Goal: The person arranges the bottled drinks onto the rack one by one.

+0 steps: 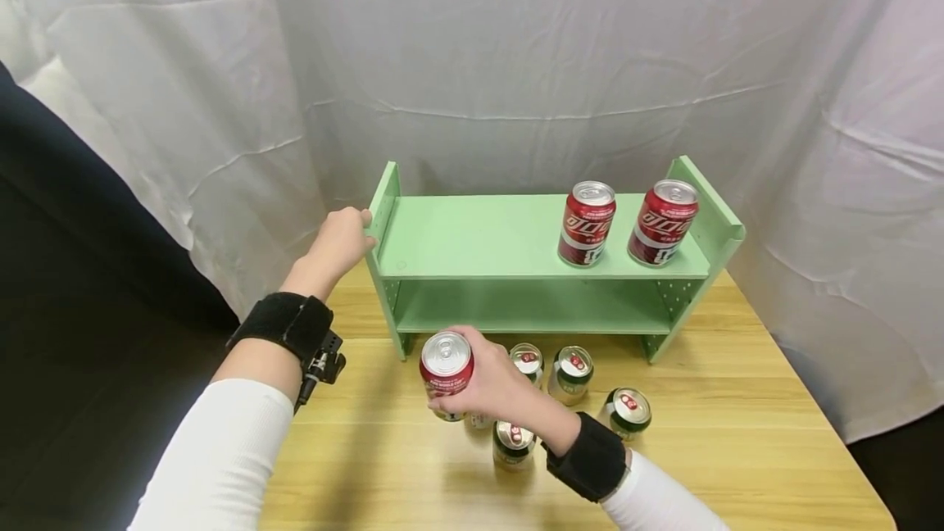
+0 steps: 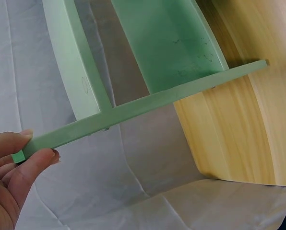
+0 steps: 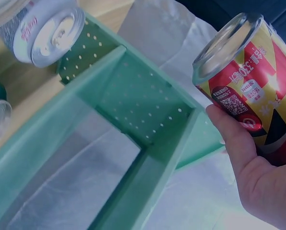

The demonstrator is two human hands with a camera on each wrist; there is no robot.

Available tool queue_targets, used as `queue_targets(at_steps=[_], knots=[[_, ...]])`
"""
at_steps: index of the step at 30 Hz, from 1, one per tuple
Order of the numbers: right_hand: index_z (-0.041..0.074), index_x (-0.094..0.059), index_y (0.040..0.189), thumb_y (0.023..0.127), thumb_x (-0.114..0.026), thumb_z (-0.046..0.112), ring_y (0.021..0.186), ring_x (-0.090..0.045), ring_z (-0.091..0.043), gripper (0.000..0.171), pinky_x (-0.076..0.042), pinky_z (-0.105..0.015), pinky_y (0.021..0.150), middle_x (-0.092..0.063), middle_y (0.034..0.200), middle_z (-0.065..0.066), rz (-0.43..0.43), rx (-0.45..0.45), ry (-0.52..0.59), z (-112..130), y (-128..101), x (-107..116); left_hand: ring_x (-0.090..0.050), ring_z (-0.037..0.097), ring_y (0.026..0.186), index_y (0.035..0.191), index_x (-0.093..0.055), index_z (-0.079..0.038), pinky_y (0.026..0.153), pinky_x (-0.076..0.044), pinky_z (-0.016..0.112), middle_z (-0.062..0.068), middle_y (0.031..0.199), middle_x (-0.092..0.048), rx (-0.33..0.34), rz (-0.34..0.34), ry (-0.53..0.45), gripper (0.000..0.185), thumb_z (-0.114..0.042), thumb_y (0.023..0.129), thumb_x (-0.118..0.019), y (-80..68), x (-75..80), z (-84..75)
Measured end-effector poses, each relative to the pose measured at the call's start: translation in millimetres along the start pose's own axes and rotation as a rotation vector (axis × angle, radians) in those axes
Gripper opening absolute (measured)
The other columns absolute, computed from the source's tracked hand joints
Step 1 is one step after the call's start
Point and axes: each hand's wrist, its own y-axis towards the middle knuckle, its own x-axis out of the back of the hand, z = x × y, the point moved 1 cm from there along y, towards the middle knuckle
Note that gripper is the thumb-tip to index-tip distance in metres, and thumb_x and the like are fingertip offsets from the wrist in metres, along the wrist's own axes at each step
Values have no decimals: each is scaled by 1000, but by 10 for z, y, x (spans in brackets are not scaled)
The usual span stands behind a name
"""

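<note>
A green two-tier shelf (image 1: 472,236) stands on the wooden table. My left hand (image 1: 339,240) pinches the upper end of its left side panel (image 2: 133,106) between thumb and fingers. Gripped in my right hand (image 1: 496,379) is a red soda can (image 1: 447,360), upright and raised in front of the shelf's lower left part. The right wrist view shows this can's yellow-and-red printed side, with my thumb against it. Two more red cans (image 1: 586,224) stand upright at the right of the top tier, a small gap between them.
Several cans with dark green sides (image 1: 570,375) stand on the table (image 1: 708,465) in front of the shelf. Partly hidden beneath my right hand is a whitish can (image 1: 480,420). A pale cloth (image 1: 501,64) hangs behind the shelf.
</note>
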Motion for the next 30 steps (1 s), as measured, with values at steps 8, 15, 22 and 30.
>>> queue_targets(at_steps=[8,15,22,30], knots=[[9,-44,131,59,-88,22,100,-62,-19,85,-51,-33,83,-63,113,-7,7,-11,24,115,91,177,-45,38,123,92,-50,4,83,-39,40,26,147,-32,-2,-21,-3,9,-5,91,-52,-18,-5,19],[12,-44,131,60,-88,24,99,-62,-16,85,-51,-32,82,-64,110,-4,21,-12,0,210,182,348,-42,38,128,131,-48,9,86,-41,40,24,148,-31,17,-19,-12,41,-5,92,-52,-27,6,13],[10,-43,131,60,-88,25,99,-62,-18,85,-51,-32,81,-63,111,-5,31,-5,-34,232,272,499,-29,38,135,140,-36,9,97,-40,41,22,149,-29,33,3,-24,52,-6,93,-51,-16,1,34],[12,-46,129,60,-87,25,98,-62,-18,82,-52,-33,81,-63,109,-4,5,-17,-50,214,352,676,-30,39,135,142,-33,8,108,-31,48,21,150,-29,47,4,-31,55,-7,93,-51,-9,1,15]])
